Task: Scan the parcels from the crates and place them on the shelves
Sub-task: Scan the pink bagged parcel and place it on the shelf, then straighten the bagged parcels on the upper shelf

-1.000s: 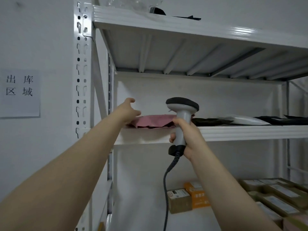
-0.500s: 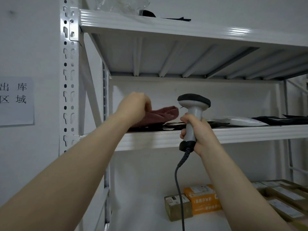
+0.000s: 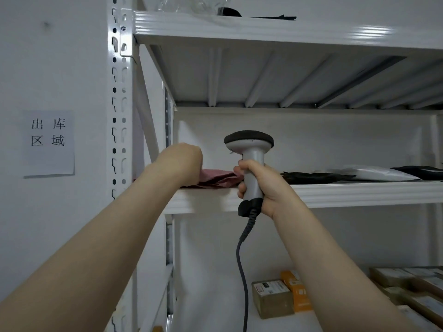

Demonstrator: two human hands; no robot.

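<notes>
A flat pink plastic mailer parcel (image 3: 217, 177) is seen lying at the left end of the middle white metal shelf (image 3: 335, 192), close to its front edge, with the left hand (image 3: 183, 161) laid over its left part. The fingers of that hand are curled downward behind the knuckles, and whether they pinch the parcel or merely rest on it cannot be told. A grey handheld barcode scanner with a black head (image 3: 249, 164) is gripped upright by the right hand (image 3: 263, 188), all fingers wrapped tightly round the handle in front of the shelf's front edge; one dark coiled cable (image 3: 242, 271) is seen hanging from its base.

Further right on the same shelf, one black flat mailer (image 3: 316, 177), one white flat mailer (image 3: 374, 173) and a second black mailer (image 3: 419, 169) at the right edge are lined up. On the top shelf (image 3: 263, 29), one crumpled clear plastic bag (image 3: 191, 4) and dark flat items, too hidden to count, are visible at the front edge.

On the bottom shelf, one brown cardboard box (image 3: 272, 298) and one orange box (image 3: 297, 293) stand side by side, touching, with a stack of labelled brown boxes (image 3: 407, 288) toward the right corner; their number cannot be told. One white paper sign with four printed characters (image 3: 48, 142) is fixed to the wall left of the perforated upright post (image 3: 119, 116).
</notes>
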